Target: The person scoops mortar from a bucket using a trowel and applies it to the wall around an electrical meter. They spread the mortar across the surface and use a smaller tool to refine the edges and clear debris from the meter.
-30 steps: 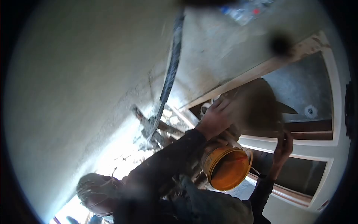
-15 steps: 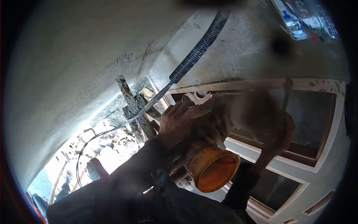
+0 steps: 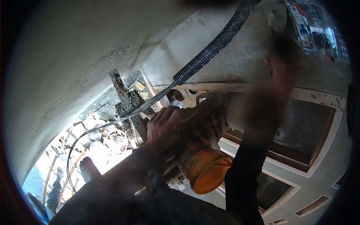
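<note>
My left hand (image 3: 163, 125) has its fingers curled over the end of a dark, rough wooden-looking piece; I cannot tell exactly what it grips. Raised against the grey wall, my right hand (image 3: 283, 73) is smeared by motion and partly covered by a dark smudge on the lens. Just above it a blurred greyish tool shape (image 3: 276, 20) shows beside the clear electrical box (image 3: 311, 32). Below and between my arms an orange bucket (image 3: 195, 170) hangs tilted, its open mouth facing me.
A black corrugated conduit (image 3: 215, 47) crosses the wall, with cables (image 3: 150, 103) running from its end down to the left. Mortar-crusted boards (image 3: 129, 99) stand behind my left hand. Bright rubble (image 3: 116, 140) lies far below. Framed window openings (image 3: 296, 127) line the right wall.
My right hand has swung up from beside the window frame to the wall near the electrical box. My left hand has shifted slightly left and down in view, along with the bucket.
</note>
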Demonstrator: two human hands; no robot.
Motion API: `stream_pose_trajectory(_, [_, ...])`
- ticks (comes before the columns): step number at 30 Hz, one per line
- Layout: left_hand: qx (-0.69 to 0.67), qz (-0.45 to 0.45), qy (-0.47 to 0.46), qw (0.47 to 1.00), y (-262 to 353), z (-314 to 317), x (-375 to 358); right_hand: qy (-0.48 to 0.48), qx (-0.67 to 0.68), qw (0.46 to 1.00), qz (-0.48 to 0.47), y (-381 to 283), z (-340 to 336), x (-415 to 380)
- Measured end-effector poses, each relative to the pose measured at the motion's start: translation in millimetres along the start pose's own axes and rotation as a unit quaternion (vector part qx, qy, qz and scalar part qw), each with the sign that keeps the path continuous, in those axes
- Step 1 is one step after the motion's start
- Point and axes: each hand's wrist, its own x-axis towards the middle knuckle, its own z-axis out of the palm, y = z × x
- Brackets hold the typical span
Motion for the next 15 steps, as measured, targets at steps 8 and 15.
stream_pose_trajectory(8, [-0.016,0.007,0.002,1.0,-0.3,4.6,5.8,-0.068,0.045,0.997,-0.001,-0.2,-32.8,18.3])
stream_pose_trajectory(15, [-0.013,0.01,0.021,1.0,1.0,0.9,8.8,0.014,0.008,1.0,0.021,5.5,-50.9,-26.5])
